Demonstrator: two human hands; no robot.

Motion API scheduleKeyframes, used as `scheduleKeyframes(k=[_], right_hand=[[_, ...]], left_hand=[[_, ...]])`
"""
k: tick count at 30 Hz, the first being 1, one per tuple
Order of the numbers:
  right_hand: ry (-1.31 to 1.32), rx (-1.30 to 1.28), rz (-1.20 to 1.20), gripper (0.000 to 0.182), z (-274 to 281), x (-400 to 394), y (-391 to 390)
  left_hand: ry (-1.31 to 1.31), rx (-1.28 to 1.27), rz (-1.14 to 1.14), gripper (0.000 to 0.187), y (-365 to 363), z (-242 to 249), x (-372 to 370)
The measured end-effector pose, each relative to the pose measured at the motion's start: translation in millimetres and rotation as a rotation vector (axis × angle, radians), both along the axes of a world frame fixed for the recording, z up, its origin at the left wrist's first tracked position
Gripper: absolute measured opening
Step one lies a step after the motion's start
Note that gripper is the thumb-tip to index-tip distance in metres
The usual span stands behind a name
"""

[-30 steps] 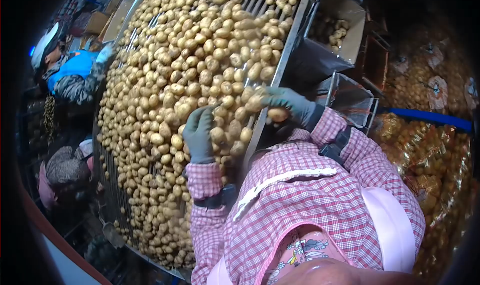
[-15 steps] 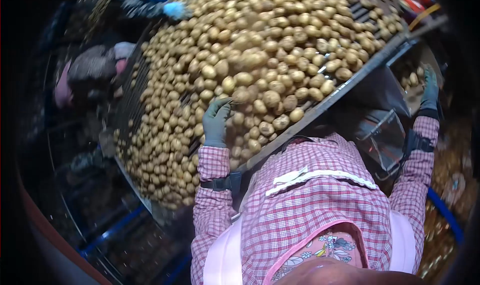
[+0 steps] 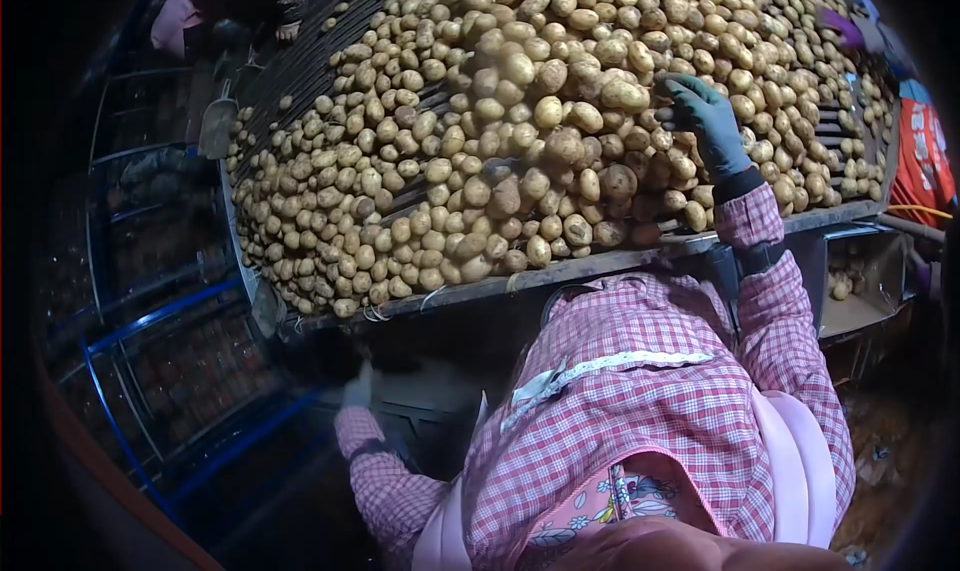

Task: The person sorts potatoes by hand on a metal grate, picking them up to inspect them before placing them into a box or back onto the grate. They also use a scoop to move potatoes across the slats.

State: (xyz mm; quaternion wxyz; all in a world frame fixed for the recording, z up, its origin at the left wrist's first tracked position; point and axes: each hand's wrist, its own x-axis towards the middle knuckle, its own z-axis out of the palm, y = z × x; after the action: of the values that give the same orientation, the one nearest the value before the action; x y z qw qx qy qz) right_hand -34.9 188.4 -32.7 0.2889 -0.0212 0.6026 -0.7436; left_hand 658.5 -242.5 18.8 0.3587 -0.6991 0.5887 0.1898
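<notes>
A thick layer of potatoes [image 3: 440, 171] covers a slatted sorting table [image 3: 335, 36] in front of me. My right hand [image 3: 708, 121], in a grey-green glove, reaches over the table's right half. Its fingers are apart and bent at the potatoes, with no potato plainly held. My left hand [image 3: 358, 385] hangs low, off the table's near edge on the left. It is smeared by motion and in shadow, so I cannot see whether its fingers hold anything.
The table's metal front rim [image 3: 480, 281] runs close to my body. On the right below it sits a bin [image 3: 870, 306] with a few potatoes. Blue metal frames [image 3: 150, 321] stand at left. Co-workers' parts show: a purple-gloved hand [image 3: 843, 29] and a pink sleeve [image 3: 175, 19].
My view has turned. My left hand has left the potatoes and dropped below the table's front edge. My right hand has moved from the right-hand bin onto the potatoes.
</notes>
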Motion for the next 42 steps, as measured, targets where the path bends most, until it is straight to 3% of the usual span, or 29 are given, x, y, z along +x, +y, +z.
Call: scheduleKeyframes(k=[1,3,6,7,8,9,10,11,12,13,14,17,18,20,21,22,23,24,25,27,28,30,31,32,33,37,38,41,42], right_hand=[[0.012,0.009,0.000,0.032,-1,-4,-5],[0.036,0.031,-0.012,0.032,-11,-20,-13],[0.257,0.201,0.097,0.037,-32,-42,-27],[0.358,0.282,0.148,0.039,-35,-44,-33],[0.423,0.172,0.144,0.048,-46,-35,-43],[0.572,0.319,0.302,0.056,-48,-29,-49],[0.517,0.289,0.316,0.058,-51,-2,-60],[1.210,0.692,0.338,0.057,-47,21,-62],[1.187,0.566,0.481,0.055,-24,43,-63],[1.248,0.663,0.459,0.057,-42,69,-58],[1.039,0.538,0.523,0.061,-31,85,-52],[0.859,0.504,0.555,0.051,-16,100,-17],[0.761,0.426,0.532,0.047,-23,97,-3],[0.568,0.268,0.477,0.040,-40,94,21],[0.332,0.249,0.387,0.033,-27,95,28],[0.263,0.240,0.335,0.033,-14,89,34],[0.195,0.232,0.284,0.032,-7,84,39],[0.203,0.280,0.268,0.035,-18,74,50],[0.153,0.333,0.222,0.037,-12,69,54],[0.188,0.343,0.137,0.039,-12,61,56],[0.121,0.370,0.146,0.040,1,58,55],[0.294,0.401,0.170,0.038,-15,44,45],[0.382,0.414,0.183,0.038,-17,34,36],[0.294,0.406,0.216,0.039,-19,27,25],[0.506,0.474,0.231,0.043,-35,16,13],[0.629,0.712,0.282,0.048,-47,3,-35],[0.665,0.801,0.324,0.049,-46,0,-43],[0.532,0.786,0.421,0.048,-34,-14,-44],[0.338,0.548,0.433,0.048,-46,-20,-42]], left_hand=[[-0.108,-0.177,-0.221,0.091,-29,-45,119],[-0.288,-0.002,-0.004,0.077,8,-3,113],[-0.019,-0.279,0.029,0.062,33,23,91],[-0.023,-0.573,-0.200,0.049,26,4,95],[-0.026,-0.865,-0.435,0.038,9,-22,100],[0.279,-0.777,-0.313,0.029,-24,-32,96],[0.580,-0.673,-0.190,0.022,-59,-44,74],[0.530,-0.605,-0.017,0.020,-11,21,-67],[0.604,-0.553,0.153,0.036,-16,33,-130],[0.703,-0.592,-0.112,0.040,-24,26,-167],[0.788,-0.638,-0.383,0.043,-32,20,-203],[1.193,-0.414,-0.474,0.030,-3,3,-345],[1.112,-0.387,-0.794,0.032,21,18,-394],[1.283,-0.281,-0.960,0.034,62,11,-478],[1.237,-0.210,-1.007,0.034,92,18,-518],[1.413,-0.260,-1.169,0.037,99,-11,-549],[1.293,-0.152,-1.055,0.042,126,-8,-579],[1.263,-0.258,-1.209,0.047,133,-35,-606],[1.199,-0.156,-1.170,0.049,143,-52,-628],[0.843,-0.373,-1.313,0.047,171,-58,-646],[0.861,-0.339,-1.315,0.047,170,-63,-650],[0.881,-0.273,-1.315,0.046,156,-73,-648],[0.941,-0.160,-1.244,0.045,151,-69,-645],[0.997,-0.051,-1.167,0.044,146,-65,-638],[1.050,0.056,-1.084,0.043,140,-60,-633],[1.386,0.335,-0.470,0.042,124,-40,-591],[1.463,0.529,-0.098,0.043,96,-80,-582],[1.287,0.439,0.101,0.041,108,-20,-555],[1.281,0.374,0.049,0.038,99,-27,-551]])
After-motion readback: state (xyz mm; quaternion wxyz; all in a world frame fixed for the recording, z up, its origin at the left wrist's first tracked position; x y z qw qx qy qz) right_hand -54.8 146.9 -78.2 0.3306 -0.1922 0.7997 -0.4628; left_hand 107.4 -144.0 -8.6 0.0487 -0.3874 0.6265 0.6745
